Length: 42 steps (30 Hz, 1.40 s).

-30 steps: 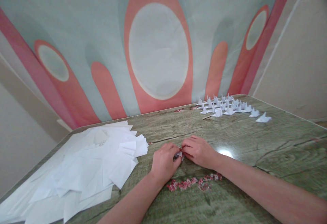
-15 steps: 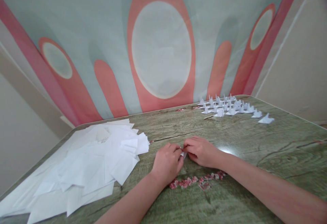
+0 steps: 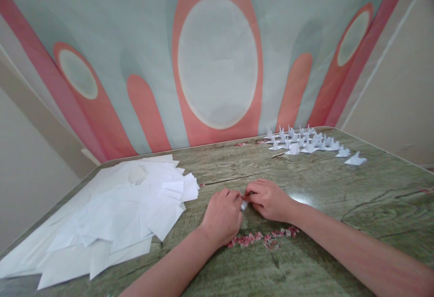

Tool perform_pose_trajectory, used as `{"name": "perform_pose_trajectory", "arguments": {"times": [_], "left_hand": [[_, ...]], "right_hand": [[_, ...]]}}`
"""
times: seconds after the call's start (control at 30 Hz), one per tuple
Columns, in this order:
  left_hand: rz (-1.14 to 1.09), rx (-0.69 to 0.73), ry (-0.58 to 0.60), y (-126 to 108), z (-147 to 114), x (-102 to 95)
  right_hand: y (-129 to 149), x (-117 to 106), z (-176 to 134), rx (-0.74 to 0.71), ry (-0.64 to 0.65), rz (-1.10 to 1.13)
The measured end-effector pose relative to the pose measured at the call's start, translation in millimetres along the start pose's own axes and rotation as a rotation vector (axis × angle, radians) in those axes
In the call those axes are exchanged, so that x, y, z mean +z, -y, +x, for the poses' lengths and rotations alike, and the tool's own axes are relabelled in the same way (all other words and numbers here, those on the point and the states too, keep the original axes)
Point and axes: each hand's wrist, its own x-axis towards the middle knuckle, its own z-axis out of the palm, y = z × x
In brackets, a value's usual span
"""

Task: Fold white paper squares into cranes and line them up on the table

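Note:
Near the middle of the table, a small piece of folded white paper [image 3: 244, 205] shows between my two hands. My left hand [image 3: 224, 213] is closed with its fingers on the paper's left side. From the right, my right hand [image 3: 267, 200] pinches the same paper at its upper end with thumb and fingertips. Most of the paper is hidden behind my fingers, so its exact folded shape cannot be made out.
A wide, loose pile of white paper sheets [image 3: 115, 224] covers the table's left side. Several white folded paper cranes [image 3: 308, 145] stand in rows at the far right. The wood-grain table [image 3: 339, 252] meets a patterned backdrop [image 3: 152, 30] at the back.
My view has shifted slightly. Both hands stay together on the folded paper, with the fingers moved only a little; slightly more of its lower end shows between them.

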Motion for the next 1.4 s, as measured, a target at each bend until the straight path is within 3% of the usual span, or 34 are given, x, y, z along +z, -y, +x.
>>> {"name": "perform_pose_trajectory", "arguments": {"times": [0.3, 0.6, 0.87, 1.4], "left_hand": [[0.002, 0.003, 0.009, 2.7, 0.6, -1.7], [-0.007, 0.001, 0.019, 1.6, 0.8, -3.2], [-0.074, -0.014, -0.044, 9.5, 2.0, 4.9], [-0.090, -0.014, -0.054, 9.0, 1.9, 6.5]], "right_hand": [[7.4, -10.0, 4.0, -0.086, 0.071, -0.037], [10.9, -11.4, 2.1, -0.162, 0.107, 0.108], [-0.8, 0.2, -1.4, 0.104, -0.131, 0.183], [1.1, 0.8, 1.8, 0.048, -0.017, -0.041]]}}
